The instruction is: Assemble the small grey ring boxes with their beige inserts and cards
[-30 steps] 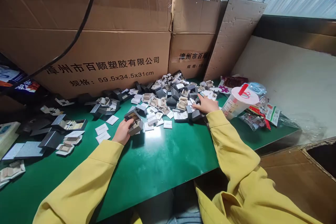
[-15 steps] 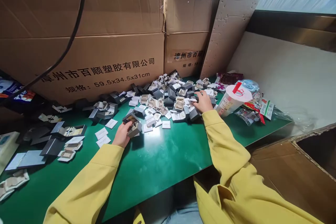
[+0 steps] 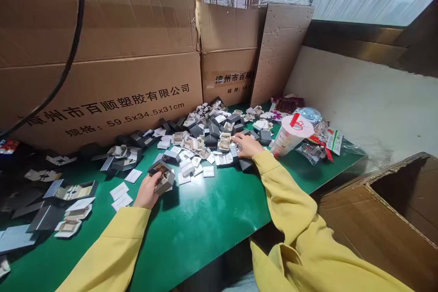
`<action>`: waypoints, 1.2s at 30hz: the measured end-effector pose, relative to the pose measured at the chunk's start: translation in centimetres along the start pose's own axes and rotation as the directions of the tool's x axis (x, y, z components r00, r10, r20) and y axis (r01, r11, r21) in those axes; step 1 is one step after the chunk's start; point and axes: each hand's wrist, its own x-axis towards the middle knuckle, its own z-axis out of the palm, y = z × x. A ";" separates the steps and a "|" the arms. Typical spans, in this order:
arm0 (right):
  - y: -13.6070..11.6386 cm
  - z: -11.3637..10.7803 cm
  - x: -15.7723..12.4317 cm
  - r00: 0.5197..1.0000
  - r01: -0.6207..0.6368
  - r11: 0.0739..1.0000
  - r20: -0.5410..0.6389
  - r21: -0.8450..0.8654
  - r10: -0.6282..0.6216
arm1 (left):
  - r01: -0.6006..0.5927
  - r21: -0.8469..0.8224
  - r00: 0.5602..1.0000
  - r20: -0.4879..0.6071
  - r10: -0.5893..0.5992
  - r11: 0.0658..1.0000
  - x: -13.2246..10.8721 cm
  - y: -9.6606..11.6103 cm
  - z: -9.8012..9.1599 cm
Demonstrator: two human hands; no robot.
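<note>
In the head view, my left hand (image 3: 146, 191) is closed round a small dark grey jewellery box (image 3: 164, 181), which stands open with its pale lining showing. My right hand (image 3: 249, 145) rests at the right side of a heap of small boxes, fingers stretched left and slightly apart. Its fingertips are beside a cream box insert (image 3: 225, 141) and touch the heap; the undersides of the fingers are hidden. Dark grey boxes (image 3: 212, 130) and white cards (image 3: 186, 167) are mixed through this heap. A loose white card (image 3: 208, 171) lies at its front edge.
Large cardboard cartons (image 3: 137, 82) stand behind the heap on the green table (image 3: 205, 228). To the right are a lidded drink cup (image 3: 290, 137) with a red straw and snack packets (image 3: 316, 148). More opened boxes (image 3: 70, 189) lie left. An open carton (image 3: 369, 210) sits beside the table.
My right hand has moved left across the heap, closer to the cream insert. My left hand still holds the open jewellery box. The whole view has shifted slightly to the right.
</note>
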 end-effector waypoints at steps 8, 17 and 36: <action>0.2 -0.2 2.2 0.984 -0.122 0.992 0.128 -0.008 0.122 | 0.010 0.004 1.000 -0.021 -0.010 1.000 0.2 0.3 0.1; 0.9 0.0 3.5 0.991 -0.132 0.990 0.005 0.050 0.132 | 0.024 -0.007 1.000 -0.011 -0.024 1.000 0.1 0.5 0.3; -3.1 -5.8 4.0 0.913 0.189 0.209 -0.250 0.959 0.323 | 0.004 -0.001 1.000 0.006 -0.004 1.000 -0.3 0.5 0.8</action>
